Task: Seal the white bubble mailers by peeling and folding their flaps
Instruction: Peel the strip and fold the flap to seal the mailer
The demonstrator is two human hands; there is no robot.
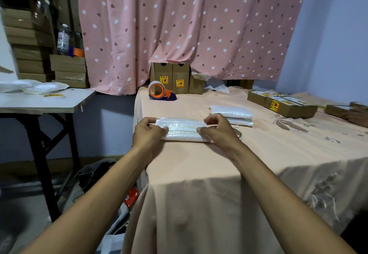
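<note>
A peach cloth [219,166] with stitched flowers covers the tabletop [298,154] and hangs over its near edge. Near the left side of the tabletop lies a white bubble mailer [183,129], long side across. The left hand [148,134] grips its left end with curled fingers. The right hand [219,128] pinches its right end between thumb and fingertips. Just behind the right hand sits a stack of mailers [232,114].

At the far left corner stands an orange tape dispenser [159,91], and behind it are upright cardboard boxes [171,78] with yellow stickers. They are tucked under the hem of a pink dotted curtain [179,24] that fills the back of the room. More labelled flat boxes [282,104] lie along the far right side, where another person's hand [358,115] rests at the frame edge. The wall [328,34] on the right is pale blue.

To the left is a white tabletop [45,100] on black folding legs, with plastic packets on it. Behind it rise stacked brown cartons [29,34], and a clear bottle [63,39] stands on a lower pile.
</note>
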